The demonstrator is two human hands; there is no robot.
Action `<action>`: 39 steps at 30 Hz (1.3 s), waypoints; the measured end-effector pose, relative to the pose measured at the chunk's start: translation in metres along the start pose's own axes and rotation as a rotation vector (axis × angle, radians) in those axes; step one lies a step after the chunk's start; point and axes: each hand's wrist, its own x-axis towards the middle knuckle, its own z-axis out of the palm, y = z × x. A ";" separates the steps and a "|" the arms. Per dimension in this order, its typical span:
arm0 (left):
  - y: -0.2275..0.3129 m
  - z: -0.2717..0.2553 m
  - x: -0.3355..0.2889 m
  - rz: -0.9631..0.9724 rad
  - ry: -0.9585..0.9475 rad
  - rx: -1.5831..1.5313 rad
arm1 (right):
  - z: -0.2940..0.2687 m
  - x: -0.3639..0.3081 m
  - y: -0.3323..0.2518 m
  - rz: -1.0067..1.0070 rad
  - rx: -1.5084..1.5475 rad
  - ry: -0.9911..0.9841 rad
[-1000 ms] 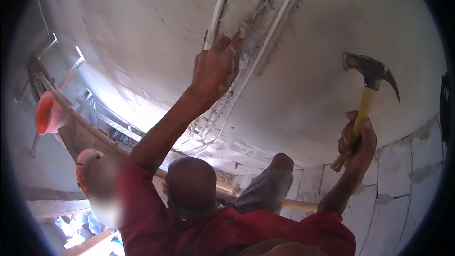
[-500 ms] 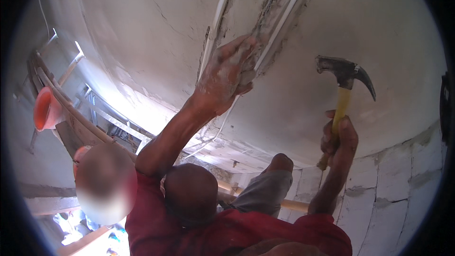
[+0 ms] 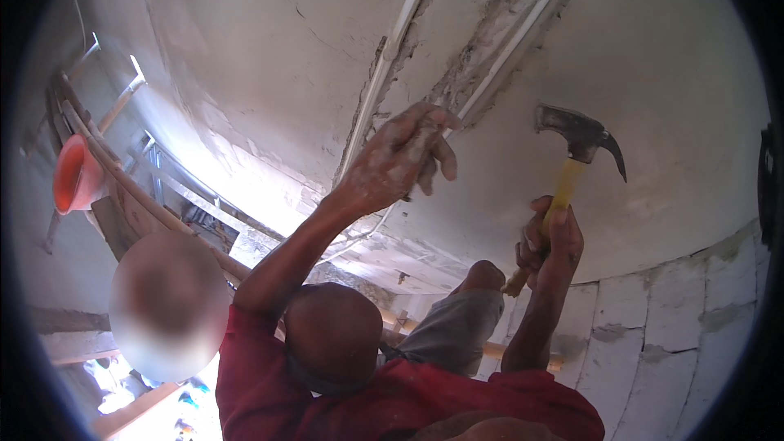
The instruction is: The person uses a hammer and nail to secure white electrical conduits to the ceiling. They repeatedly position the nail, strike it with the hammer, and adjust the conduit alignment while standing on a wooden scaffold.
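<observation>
We gripped a yellow-handled claw hammer [image 3: 567, 180] in our right hand [image 3: 555, 238], head uppermost before pale plaster [image 3: 670, 82], our left hand [image 3: 398, 155] half-curled near a white pipe [image 3: 394, 42], whether grasping anything we could not tell.

2 hands [image 3: 392, 151], 1 hammer [image 3: 576, 132], 2 white pipes [image 3: 517, 37], 1 red shirt [image 3: 457, 388].

My hammer [image 3: 571, 175] has a yellow handle and a blackish-grey head; whitish smears mottle my left hand [image 3: 392, 157]. My shirt [image 3: 457, 396] is red, the pipes [image 3: 516, 42] white, the block wall [image 3: 674, 302] pale grey with darker grey patches, the bucket-shaped container [image 3: 77, 174] orange.
</observation>
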 end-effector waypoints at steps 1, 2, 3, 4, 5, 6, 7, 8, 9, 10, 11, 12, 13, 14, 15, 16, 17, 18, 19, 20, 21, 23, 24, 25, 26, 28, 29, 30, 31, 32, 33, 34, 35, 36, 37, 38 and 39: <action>-0.006 0.001 0.003 0.006 -0.039 -0.034 | 0.001 -0.002 -0.002 -0.006 -0.003 0.013; -0.010 0.004 0.005 0.010 -0.082 -0.067 | 0.001 -0.004 -0.003 -0.012 -0.005 0.031; -0.012 0.006 0.006 -0.032 -0.092 -0.171 | 0.001 -0.005 -0.003 -0.020 -0.018 0.031; -0.011 0.006 0.007 -0.098 -0.072 -0.230 | 0.001 -0.005 -0.004 -0.027 -0.031 0.032; -0.009 0.006 0.009 -0.168 -0.056 -0.287 | 0.000 -0.006 -0.004 -0.032 -0.042 0.036; -0.007 0.006 0.010 -0.238 -0.039 -0.344 | 0.000 -0.007 -0.003 -0.069 -0.103 0.043; -0.007 0.007 0.011 -0.249 -0.040 -0.507 | -0.001 -0.007 -0.003 -0.105 -0.164 0.049; -0.007 0.008 0.012 -0.258 -0.039 -0.666 | -0.002 -0.007 -0.002 -0.143 -0.222 0.054; -0.006 0.010 0.013 -0.266 -0.039 -0.826 | 0.000 -0.007 0.000 -0.188 -0.294 0.083; -0.002 0.012 0.014 -0.235 -0.056 -0.836 | 0.002 -0.007 0.002 -0.234 -0.367 0.112; 0.004 0.015 0.013 -0.206 -0.067 -0.845 | 0.004 -0.007 0.003 -0.274 -0.439 0.138; 0.008 0.018 0.013 -0.176 -0.079 -0.855 | 0.006 -0.007 0.003 -0.295 -0.496 0.141; 0.011 0.022 0.015 -0.209 -0.068 -0.891 | 0.007 -0.006 0.001 -0.315 -0.553 0.145; 0.012 0.025 0.018 -0.239 -0.058 -0.926 | 0.009 -0.006 0.001 -0.337 -0.608 0.146; 0.014 0.027 0.020 -0.269 -0.046 -0.960 | 0.012 -0.006 0.002 -0.339 -0.623 0.151; 0.017 0.026 0.020 -0.254 -0.072 -0.983 | 0.014 -0.007 0.002 -0.341 -0.637 0.155; 0.021 0.026 0.021 -0.235 -0.099 -1.012 | 0.015 -0.007 0.002 -0.346 -0.658 0.157; 0.023 0.027 0.022 -0.216 -0.126 -1.040 | 0.016 -0.007 0.003 -0.400 -0.617 0.208; 0.022 0.030 0.024 -0.212 -0.115 -1.071 | 0.017 -0.007 0.005 -0.453 -0.574 0.258; 0.020 0.038 0.027 -0.211 -0.109 -1.109 | 0.016 -0.008 0.006 -0.505 -0.536 0.312; 0.021 0.044 0.030 -0.203 -0.096 -1.150 | 0.011 -0.009 0.001 -0.603 -0.497 0.294; 0.022 0.058 0.035 -0.187 -0.075 -1.232 | 0.006 -0.008 -0.018 -0.886 -0.410 0.120; 0.022 0.064 0.037 -0.186 -0.062 -1.264 | 0.006 -0.007 -0.022 -1.073 -0.391 0.039; 0.023 0.068 0.038 -0.165 -0.020 -1.220 | 0.009 -0.005 -0.020 -1.173 -0.393 -0.021; 0.023 0.072 0.039 -0.150 0.020 -1.167 | 0.011 -0.002 -0.014 -1.273 -0.386 -0.073; 0.015 0.076 0.041 0.144 0.256 -0.510 | 0.005 -0.004 0.005 -1.220 -0.664 -0.030; 0.013 0.077 0.043 0.228 0.316 -0.296 | -0.007 -0.012 0.020 -1.044 -0.933 0.068; 0.011 0.079 0.045 0.282 0.314 -0.219 | -0.020 -0.016 0.023 -1.017 -0.942 0.089; 0.010 0.080 0.047 0.296 0.290 -0.227 | -0.029 -0.018 0.021 -0.992 -0.964 0.095; 0.008 0.079 0.050 0.304 0.270 -0.250 | -0.037 -0.019 0.020 -0.969 -0.981 0.102; 0.008 0.079 0.050 0.316 0.251 -0.269 | -0.034 -0.016 0.011 -0.928 -0.721 0.051; 0.007 0.078 0.051 0.324 0.235 -0.279 | -0.030 -0.016 -0.001 -0.877 -0.464 0.001; 0.007 0.079 0.050 0.337 0.217 -0.274 | -0.019 -0.019 -0.003 -0.934 -0.481 0.014; 0.006 0.080 0.050 0.346 0.202 -0.254 | -0.007 -0.021 -0.005 -0.989 -0.494 0.029; 0.005 0.081 0.050 0.357 0.191 -0.233 | -0.008 -0.012 0.008 -0.993 -0.422 -0.009; 0.003 0.081 0.050 0.368 0.180 -0.209 | -0.011 -0.006 0.021 -0.995 -0.352 -0.050; 0.001 0.081 0.050 0.382 0.171 -0.178 | -0.016 -0.008 0.026 -0.891 -0.631 0.099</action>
